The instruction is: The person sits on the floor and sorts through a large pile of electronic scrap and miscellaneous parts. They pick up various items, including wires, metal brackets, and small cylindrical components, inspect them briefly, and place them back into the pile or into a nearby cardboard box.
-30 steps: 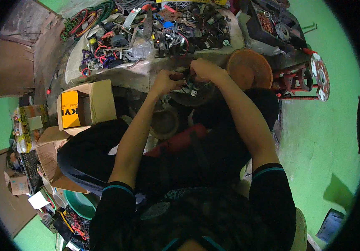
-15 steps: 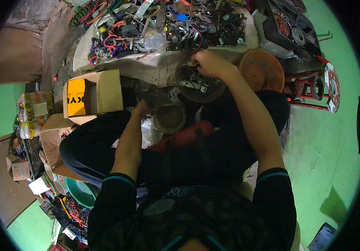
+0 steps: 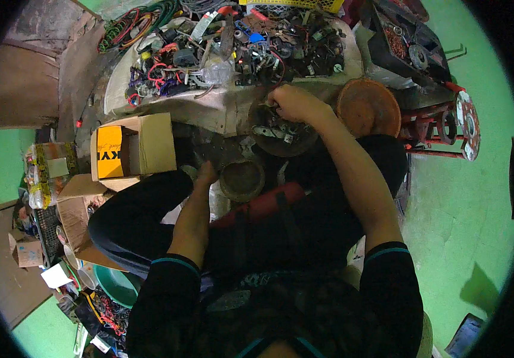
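My right hand (image 3: 297, 104) reaches over a dark round pan (image 3: 293, 148), its fingers pinched together at the pan's far edge. Whatever they hold is too dark and small to make out. Inside the pan lie metal pieces, among them a pale bracket-like part (image 3: 267, 131). My left hand (image 3: 208, 173) is low beside a small round bowl (image 3: 242, 180), at its left rim. Shadow and the angle hide the left fingers. Across my lap, below the bowl, lies a red cylinder-like thing (image 3: 257, 207) with dark bands.
Beyond the pan, a pale sheet (image 3: 203, 107) bears a heap of wires and small parts (image 3: 269, 51). Right of the pan stands a rusty brown basin (image 3: 368, 107), then a red metal frame (image 3: 442, 126). An open cardboard box (image 3: 158, 143) sits on the left, a green basin (image 3: 114, 285) lower down.
The view has tipped slightly, bringing a yellow crate in at the top. My left hand has drawn a little toward me. My right hand stays over the pan, still pinched.
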The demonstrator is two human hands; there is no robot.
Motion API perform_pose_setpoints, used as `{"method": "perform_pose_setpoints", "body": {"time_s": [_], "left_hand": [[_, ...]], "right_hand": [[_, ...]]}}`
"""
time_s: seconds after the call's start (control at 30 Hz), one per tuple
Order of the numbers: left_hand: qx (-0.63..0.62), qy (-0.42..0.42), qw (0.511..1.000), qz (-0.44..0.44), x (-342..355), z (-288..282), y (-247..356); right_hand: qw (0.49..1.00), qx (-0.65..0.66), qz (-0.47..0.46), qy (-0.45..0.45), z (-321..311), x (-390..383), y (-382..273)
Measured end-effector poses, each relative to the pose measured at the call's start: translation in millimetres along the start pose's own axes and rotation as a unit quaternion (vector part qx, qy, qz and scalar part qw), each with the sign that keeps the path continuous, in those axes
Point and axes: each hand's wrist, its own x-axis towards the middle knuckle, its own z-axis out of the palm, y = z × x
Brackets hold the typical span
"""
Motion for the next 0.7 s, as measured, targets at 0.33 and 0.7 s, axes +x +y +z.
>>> {"method": "perform_pose_setpoints", "body": {"time_s": [0.33,0.7], "left_hand": [[-0.049,0.076,0.996,0.014,9,19,-18],[-0.07,0.216,0.971,0.068,17,-1,11]], "right_hand": [[1.0,-0.005,-0.003,0.016,-1,0,-4],[1.0,0.005,0.018,0.012,-6,-5,2]]}}
